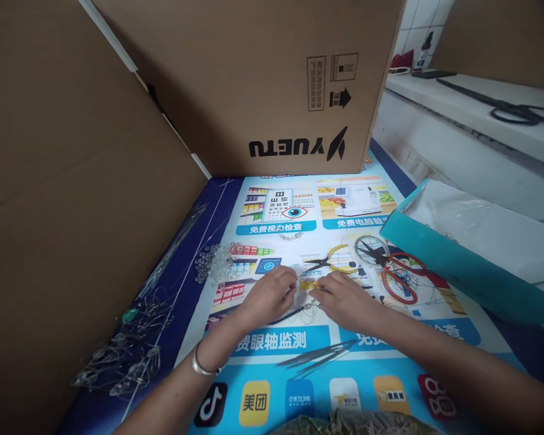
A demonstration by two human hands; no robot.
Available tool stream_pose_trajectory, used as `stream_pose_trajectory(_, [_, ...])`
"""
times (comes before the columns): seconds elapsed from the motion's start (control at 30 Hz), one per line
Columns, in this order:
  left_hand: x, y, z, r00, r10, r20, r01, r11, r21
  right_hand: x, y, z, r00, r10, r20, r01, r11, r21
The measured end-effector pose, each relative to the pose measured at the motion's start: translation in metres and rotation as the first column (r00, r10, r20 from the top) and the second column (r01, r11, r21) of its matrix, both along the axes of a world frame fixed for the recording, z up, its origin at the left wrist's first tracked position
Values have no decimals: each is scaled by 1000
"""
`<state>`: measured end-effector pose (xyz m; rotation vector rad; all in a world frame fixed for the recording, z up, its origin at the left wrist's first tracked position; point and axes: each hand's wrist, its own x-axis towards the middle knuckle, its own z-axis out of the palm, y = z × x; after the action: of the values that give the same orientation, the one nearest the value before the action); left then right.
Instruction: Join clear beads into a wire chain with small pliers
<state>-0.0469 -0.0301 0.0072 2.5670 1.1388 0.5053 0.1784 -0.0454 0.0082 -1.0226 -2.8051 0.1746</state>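
My left hand (272, 291) and my right hand (344, 297) meet at the middle of a printed poster mat (276, 356). Both have their fingers pinched together around a small yellowish piece (309, 284) between them, too small to name. A thin dark wire (294, 314) lies just under the hands. A silver bangle (202, 362) sits on my left wrist. Yellow-handled pliers (333, 261) lie right behind the hands.
Red-handled scissors (396, 272) lie to the right, by a teal box (457, 266) lined with white plastic. Clear beads (213, 263) and bent wire loops (122, 356) sit at the left. Dark pins (315, 356) lie near me. Big cardboard boxes (254, 84) wall the back and left.
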Motion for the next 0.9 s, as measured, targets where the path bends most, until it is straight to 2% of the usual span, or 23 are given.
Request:
stream_pose_trajectory(0.1, [-5,2,-12,952,242,190,-233,970,-66,1,1,2,1000,12,-13,-12,1000,-17])
stream_pose_trajectory(0.2, [-7,5,-23,901,410,146,-409,912,-37,2,2,1,999,28,-21,-28,999,-28])
stream_pose_trajectory(0.3, [-6,7,-29,890,452,66,-456,887,73,2,2,-1,999,35,-40,-37,998,-41])
stream_pose_trajectory(0.4, [-4,5,-28,896,443,39,-444,886,133,5,4,-2,994,60,-87,-65,996,-65])
stream_pose_trajectory(0.5, [-4,5,-27,925,378,39,-379,915,135,12,12,-3,986,48,-161,-59,996,-63])
stream_pose_trajectory(0.57, [-5,5,-28,952,306,30,-307,943,130,18,21,-2,985,-38,-169,36,999,-17])
stream_pose_trajectory(0.7, [-8,5,-31,987,160,-28,-156,981,112,24,37,-1,971,-236,-42,239,968,73])
stream_pose_trajectory(0.8, [-10,4,-33,992,110,-55,-105,990,89,23,43,-3,955,-293,42,287,953,98])
stream_pose_trajectory(0.9, [-11,3,-33,990,121,-68,-113,988,102,20,42,-2,936,-343,80,330,934,135])
